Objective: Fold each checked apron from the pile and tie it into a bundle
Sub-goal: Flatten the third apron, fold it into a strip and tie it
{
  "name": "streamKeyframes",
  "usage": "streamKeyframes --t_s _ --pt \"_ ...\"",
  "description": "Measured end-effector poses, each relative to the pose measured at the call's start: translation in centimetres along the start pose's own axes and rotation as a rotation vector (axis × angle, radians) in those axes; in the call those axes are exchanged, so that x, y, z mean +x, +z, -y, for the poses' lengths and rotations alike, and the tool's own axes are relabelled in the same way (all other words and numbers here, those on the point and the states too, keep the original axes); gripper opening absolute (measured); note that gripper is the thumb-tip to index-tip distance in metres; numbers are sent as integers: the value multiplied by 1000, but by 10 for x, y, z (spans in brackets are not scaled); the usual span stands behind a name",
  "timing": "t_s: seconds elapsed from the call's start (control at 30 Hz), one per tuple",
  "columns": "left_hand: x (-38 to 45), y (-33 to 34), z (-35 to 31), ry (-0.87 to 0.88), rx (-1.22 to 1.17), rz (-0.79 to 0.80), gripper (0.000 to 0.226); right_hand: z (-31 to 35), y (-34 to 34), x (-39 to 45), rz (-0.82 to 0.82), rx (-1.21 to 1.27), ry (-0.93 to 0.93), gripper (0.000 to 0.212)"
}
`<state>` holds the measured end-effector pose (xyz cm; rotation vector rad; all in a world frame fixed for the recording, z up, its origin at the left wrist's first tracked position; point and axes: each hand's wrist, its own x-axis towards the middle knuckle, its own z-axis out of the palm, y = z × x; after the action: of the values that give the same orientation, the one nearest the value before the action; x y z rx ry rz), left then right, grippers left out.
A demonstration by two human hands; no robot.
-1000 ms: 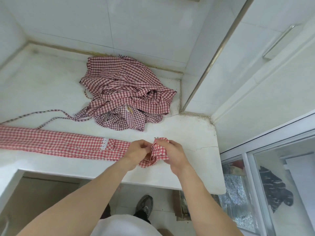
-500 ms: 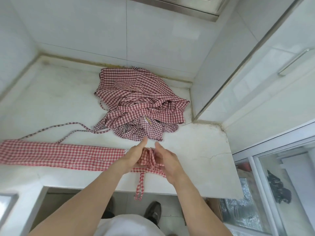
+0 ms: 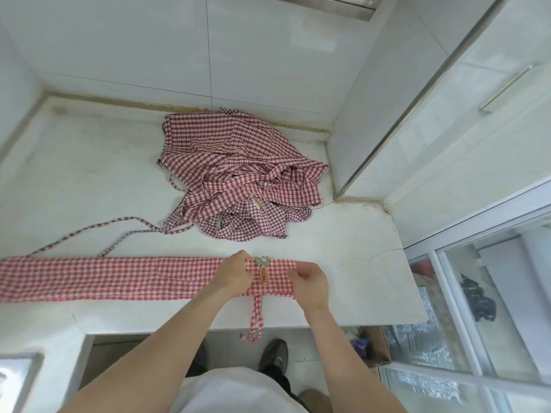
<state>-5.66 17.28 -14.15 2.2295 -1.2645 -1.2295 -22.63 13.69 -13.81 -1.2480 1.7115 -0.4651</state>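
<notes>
A: From the head camera, where does the work sit against the edges?

B: The folded apron (image 3: 113, 278) lies as a long flat band along the near edge of the white stone counter (image 3: 74, 180), running off the picture's left side. Its right end stops well short of the counter's right edge, with bare stone between. A strap (image 3: 255, 318) from that end hangs over the front edge.

A: And the hands?

B: The left hand (image 3: 234, 277) has its fingers curled onto the band just left of a carrot-shaped badge (image 3: 263, 271). The right hand (image 3: 308, 283) pinches the band's right end, fingers bent round the cloth. Both grip the apron.

A: What's around them?

B: Behind, toward the back wall, the pile of checked aprons (image 3: 241, 177) sits in a crumpled heap, well apart from the band. Two thin ties (image 3: 119, 225) trail from it leftward across the counter; they reach the band's far edge, though I can't tell whether they belong to it. To the right a white cabinet (image 3: 462, 129) with a metal handle (image 3: 507, 87) closes the corner. A crack (image 3: 378, 254) marks the stone near the right edge.

A: Materials?

B: Red-and-white gingham, soft and creased in the pile, smooth in the band. Glossy wall tiles (image 3: 149, 40); below, a shoe (image 3: 275, 354) on the floor.
</notes>
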Motion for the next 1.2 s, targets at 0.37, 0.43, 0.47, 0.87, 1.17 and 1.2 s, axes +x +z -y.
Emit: streamKeyframes --t_s 0.37,0.43,0.47,0.87,1.17,1.2 --pt "4 -3 33 84 323 -196 41 -15 10 7 112 -170 83 37" --pt "5 -9 37 43 370 -139 52 -14 8 7 142 -153 84 33" --pt "7 -12 37 31 402 -116 52 -13 8 8 162 -129 82 30" --pt "22 -27 3 -45 277 153 48 29 -23 22 195 163 -103 18" --pt "28 -52 -38 172 -38 232 50 53 -44 20 332 328 -304 43" --pt "29 -54 -43 201 -72 221 50 54 -44 21 352 290 -325 43"
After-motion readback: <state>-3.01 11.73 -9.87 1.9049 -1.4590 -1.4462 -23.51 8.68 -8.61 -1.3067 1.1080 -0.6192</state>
